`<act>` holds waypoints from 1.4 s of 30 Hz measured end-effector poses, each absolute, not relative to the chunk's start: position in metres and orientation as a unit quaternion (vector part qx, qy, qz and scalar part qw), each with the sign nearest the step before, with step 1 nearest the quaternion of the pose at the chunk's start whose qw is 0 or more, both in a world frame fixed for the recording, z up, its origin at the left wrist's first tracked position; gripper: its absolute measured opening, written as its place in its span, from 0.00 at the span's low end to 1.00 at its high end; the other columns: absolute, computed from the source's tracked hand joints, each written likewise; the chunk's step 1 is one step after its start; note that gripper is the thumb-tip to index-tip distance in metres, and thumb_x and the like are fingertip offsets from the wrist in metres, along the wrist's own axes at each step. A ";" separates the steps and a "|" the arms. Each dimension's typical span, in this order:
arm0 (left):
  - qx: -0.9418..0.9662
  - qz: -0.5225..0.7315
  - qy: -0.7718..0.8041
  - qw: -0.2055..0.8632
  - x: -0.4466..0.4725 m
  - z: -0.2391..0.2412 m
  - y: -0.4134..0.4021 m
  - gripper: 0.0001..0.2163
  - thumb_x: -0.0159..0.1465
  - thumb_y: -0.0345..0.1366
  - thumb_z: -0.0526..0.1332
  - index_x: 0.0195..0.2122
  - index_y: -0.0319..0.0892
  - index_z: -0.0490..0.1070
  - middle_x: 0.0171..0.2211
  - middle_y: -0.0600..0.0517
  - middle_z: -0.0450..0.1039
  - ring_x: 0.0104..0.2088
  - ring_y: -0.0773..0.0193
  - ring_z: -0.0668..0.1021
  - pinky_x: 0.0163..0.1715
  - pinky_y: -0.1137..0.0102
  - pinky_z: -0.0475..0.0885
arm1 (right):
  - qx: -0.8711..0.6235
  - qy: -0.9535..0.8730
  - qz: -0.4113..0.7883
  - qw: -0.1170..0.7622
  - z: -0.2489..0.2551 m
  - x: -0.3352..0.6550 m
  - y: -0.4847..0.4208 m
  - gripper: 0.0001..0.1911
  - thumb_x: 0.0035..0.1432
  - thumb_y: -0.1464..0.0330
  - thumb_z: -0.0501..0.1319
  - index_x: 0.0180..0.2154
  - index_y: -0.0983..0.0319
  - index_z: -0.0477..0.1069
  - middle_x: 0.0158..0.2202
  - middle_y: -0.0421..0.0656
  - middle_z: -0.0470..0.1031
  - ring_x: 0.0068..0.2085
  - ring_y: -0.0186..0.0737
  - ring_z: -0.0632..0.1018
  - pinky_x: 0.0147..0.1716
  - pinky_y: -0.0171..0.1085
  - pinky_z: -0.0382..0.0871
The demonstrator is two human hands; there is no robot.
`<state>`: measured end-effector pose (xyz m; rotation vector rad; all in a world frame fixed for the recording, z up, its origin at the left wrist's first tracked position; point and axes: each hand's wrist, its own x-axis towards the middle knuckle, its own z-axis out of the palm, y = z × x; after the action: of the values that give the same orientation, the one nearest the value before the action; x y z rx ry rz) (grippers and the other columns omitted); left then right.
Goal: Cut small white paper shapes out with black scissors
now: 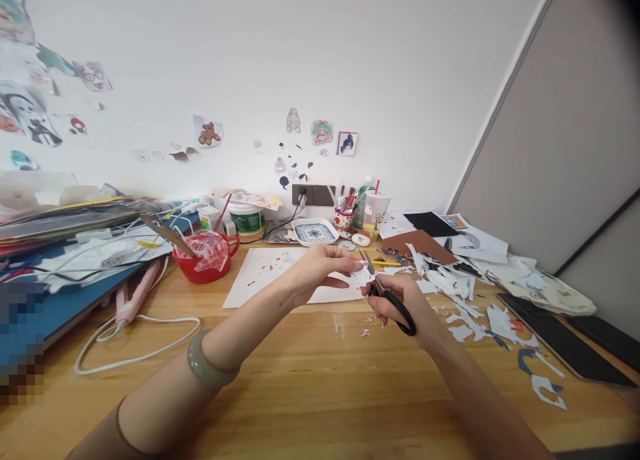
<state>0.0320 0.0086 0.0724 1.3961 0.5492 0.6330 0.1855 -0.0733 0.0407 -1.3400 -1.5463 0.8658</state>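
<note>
My left hand [323, 268] pinches a small white paper piece [361, 275] with faint reddish drawing on it, held above the table. In my right hand [400, 297] is a pair of scissors [400, 311] with black handles, its blades pointing up and away beside the paper's right edge. Whether the blades touch the paper I cannot tell. Behind and under my left hand lies a large white sheet [260, 277] with several tiny red and brown cut-outs on it. Small paper snippets [365, 333] are scattered on the wood below the scissors.
A red mug [203, 263] with crumpled plastic stands left, near a looped white cable [150, 358]. At the back are a patterned square dish [315, 232], a pen cup [344, 219] and a lidded drink cup [376, 208]. Paper scraps [467, 323] and a black tablet-like slab [565, 340] lie right.
</note>
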 end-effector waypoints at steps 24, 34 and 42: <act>0.623 0.282 0.229 0.693 0.035 0.069 0.005 0.11 0.44 0.40 0.65 0.25 0.38 0.70 0.27 0.52 0.65 0.29 0.70 0.67 0.27 0.73 0.68 | -0.541 -0.606 0.357 0.461 0.045 0.183 -0.074 0.02 0.43 0.73 0.54 0.25 0.64 0.64 0.15 0.33 0.58 0.16 0.26 0.62 0.16 0.29 0.61; 0.598 0.301 0.249 0.700 0.036 0.067 0.007 0.11 0.42 0.39 0.66 0.25 0.38 0.71 0.27 0.53 0.67 0.28 0.71 0.69 0.28 0.73 0.68 | -0.540 -0.613 0.349 0.459 0.041 0.184 -0.073 0.02 0.45 0.71 0.54 0.24 0.63 0.63 0.16 0.34 0.58 0.16 0.26 0.63 0.15 0.29 0.62; 0.594 0.305 0.261 0.697 0.035 0.068 0.008 0.11 0.42 0.38 0.66 0.24 0.37 0.71 0.26 0.51 0.68 0.27 0.71 0.69 0.27 0.74 0.68 | -0.542 -0.614 0.345 0.459 0.045 0.181 -0.074 0.02 0.44 0.71 0.54 0.24 0.63 0.63 0.15 0.33 0.57 0.16 0.26 0.62 0.14 0.29 0.61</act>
<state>0.0355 0.0085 0.0676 1.3244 0.5812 0.6808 0.1812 -0.0741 0.0446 -1.3345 -1.5115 0.8496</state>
